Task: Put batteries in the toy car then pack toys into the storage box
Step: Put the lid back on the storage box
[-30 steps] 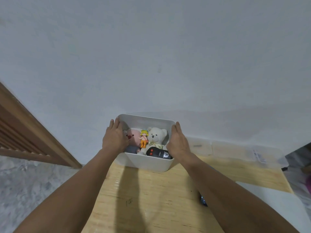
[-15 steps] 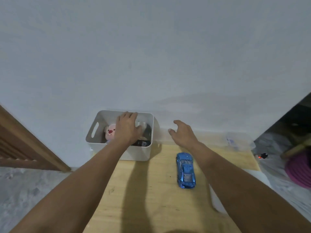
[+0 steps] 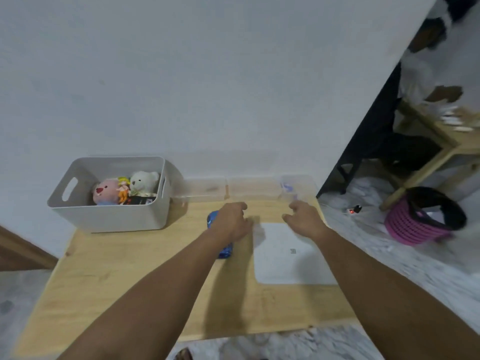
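A white storage box stands at the table's back left. In it are a pink plush, a small orange doll, a white teddy bear and a black item. The blue toy car lies on the table right of the box, mostly hidden under my left hand and wrist. That hand hovers over the car with loosely bent fingers; I see no grip. My right hand is further right, fingers apart and empty, above the far edge of a flat white lid.
Clear plastic containers line the wall behind the table, one just beyond my right hand. The wooden table ends at the right, where a pink basket and a wooden stool stand on the floor.
My left hand came out of the storage box and moved right over the blue car. My right hand shifted right toward the clear container. The view panned right and down.
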Demonstrator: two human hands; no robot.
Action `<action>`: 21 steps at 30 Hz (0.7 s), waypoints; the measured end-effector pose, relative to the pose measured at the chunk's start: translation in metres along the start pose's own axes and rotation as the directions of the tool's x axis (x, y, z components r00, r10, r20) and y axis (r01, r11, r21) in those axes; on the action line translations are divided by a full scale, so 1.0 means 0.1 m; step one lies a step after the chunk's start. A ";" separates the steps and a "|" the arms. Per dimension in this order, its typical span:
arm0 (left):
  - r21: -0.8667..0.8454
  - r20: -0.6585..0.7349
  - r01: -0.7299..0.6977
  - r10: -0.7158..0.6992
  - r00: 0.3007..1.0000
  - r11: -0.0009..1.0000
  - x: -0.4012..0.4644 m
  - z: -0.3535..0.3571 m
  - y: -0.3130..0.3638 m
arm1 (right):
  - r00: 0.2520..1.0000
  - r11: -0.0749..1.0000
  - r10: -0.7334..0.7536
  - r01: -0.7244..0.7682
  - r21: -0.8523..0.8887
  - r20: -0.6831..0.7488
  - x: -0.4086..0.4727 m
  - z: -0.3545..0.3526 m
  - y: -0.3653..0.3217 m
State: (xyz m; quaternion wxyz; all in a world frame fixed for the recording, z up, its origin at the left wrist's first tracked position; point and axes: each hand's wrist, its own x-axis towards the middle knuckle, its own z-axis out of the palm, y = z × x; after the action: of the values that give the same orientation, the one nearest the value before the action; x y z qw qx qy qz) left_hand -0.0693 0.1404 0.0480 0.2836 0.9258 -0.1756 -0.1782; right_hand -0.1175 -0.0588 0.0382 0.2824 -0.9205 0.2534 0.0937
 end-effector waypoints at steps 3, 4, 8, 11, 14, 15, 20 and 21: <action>-0.021 0.093 0.119 -0.117 0.989 0.993 -0.07 0.40 0.13 | 0.997 0.997 0.068 -0.067 -0.039 0.025 -0.08 -0.06 0.45; -0.014 0.129 0.163 -0.160 0.979 0.986 -0.09 0.51 0.16 | 0.995 0.994 0.094 -0.092 -0.051 0.037 -0.12 -0.07 0.58; -0.007 0.216 0.300 -0.292 0.932 0.954 -0.18 0.85 0.24 | 0.983 0.982 0.172 -0.165 -0.096 0.067 -0.22 -0.07 1.10; -0.128 0.268 0.389 -0.346 0.899 0.912 -0.23 1.03 0.29 | 0.974 0.976 0.205 -0.196 -0.097 0.100 -0.27 -0.06 1.33; -0.226 0.287 0.447 -0.379 0.880 0.866 -0.29 1.15 0.31 | 0.963 0.969 0.236 -0.224 -0.100 0.131 -0.32 -0.01 1.44; -0.257 0.277 0.456 -0.387 0.880 0.852 -0.30 1.18 0.32 | 0.962 0.968 0.243 -0.233 -0.091 0.125 -0.32 0.01 1.47; -0.405 0.215 0.507 -0.460 0.862 0.761 -0.32 1.21 0.34 | 0.948 0.948 0.318 -0.318 -0.014 0.030 -0.36 -0.04 1.45; -0.417 0.187 0.503 -0.470 0.862 0.757 -0.32 1.20 0.35 | 0.945 0.945 0.326 -0.326 0.004 0.000 -0.37 -0.07 1.42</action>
State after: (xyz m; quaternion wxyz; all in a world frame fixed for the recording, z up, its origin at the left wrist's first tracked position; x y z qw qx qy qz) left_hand -0.1562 0.0716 -0.0171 0.4281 0.8405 0.1074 -0.3141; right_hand -0.2228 -0.1490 -0.0115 0.2644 -0.8656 0.4022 0.1381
